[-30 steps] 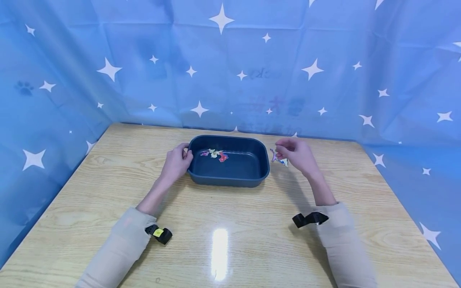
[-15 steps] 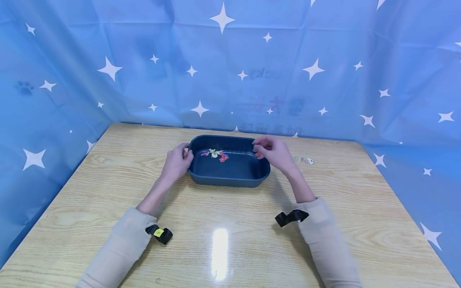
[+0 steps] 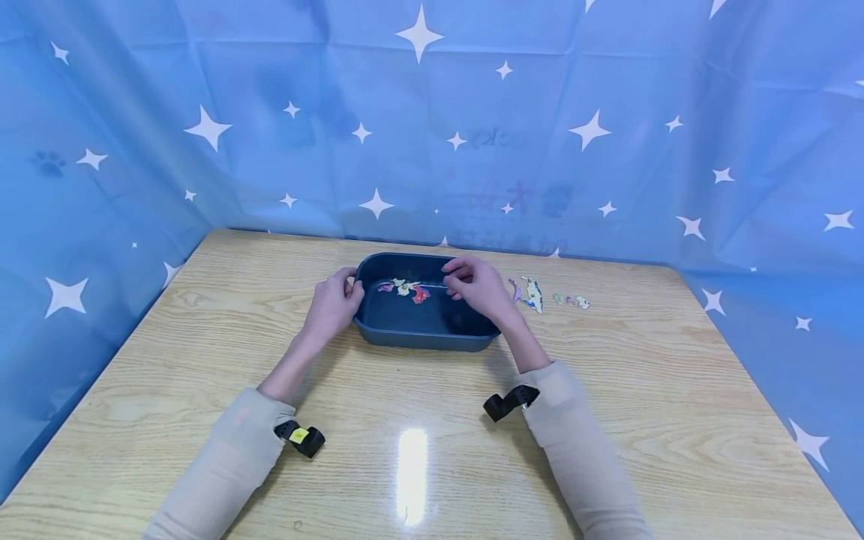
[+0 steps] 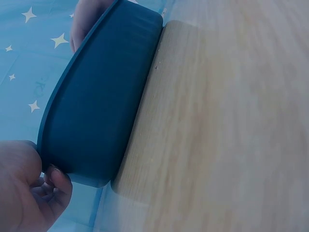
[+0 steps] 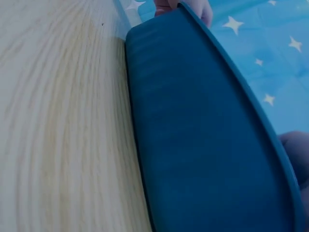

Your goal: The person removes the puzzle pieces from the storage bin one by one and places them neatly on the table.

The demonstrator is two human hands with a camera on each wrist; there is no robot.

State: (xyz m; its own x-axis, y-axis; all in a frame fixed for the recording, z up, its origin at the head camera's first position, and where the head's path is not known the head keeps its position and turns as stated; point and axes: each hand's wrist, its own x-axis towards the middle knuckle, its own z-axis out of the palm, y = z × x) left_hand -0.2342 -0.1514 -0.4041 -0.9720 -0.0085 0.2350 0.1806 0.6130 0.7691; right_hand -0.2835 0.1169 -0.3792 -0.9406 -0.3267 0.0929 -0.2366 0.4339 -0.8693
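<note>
— Both your hands are at the dark blue tray (image 3: 425, 341); which edges are near it?

— It rests on the desk (image 3: 337, 465), close to the far edge and about midway between the left and right edges. From its front wall, a wide stretch of wood runs toward the near edge, between your sleeves (image 3: 229, 457). Behind, the starry curtain (image 3: 304, 165) hangs along the far edge, so you have little depth there.

— And your grip?

— Your left hand (image 3: 332, 304) grasps the rim at the tray's left end. Your right hand (image 3: 475, 286) is over the right half, fingers bent together; whether they pinch anything, I cannot tell.

— What else do you have around you?

— A coloured cluster (image 3: 404, 287) lies inside the tray, mostly in its left half, with a red piece (image 3: 421, 296) at the cluster's right. Just beyond the right end, on the desk, lie a purple cutout (image 3: 516, 289) and a white-and-blue cutout (image 3: 532, 295); farther toward the right edge is a row of tiny cutouts (image 3: 571, 300). Your right wrist crosses the tray's right end, hiding part of its rim from you.
</note>
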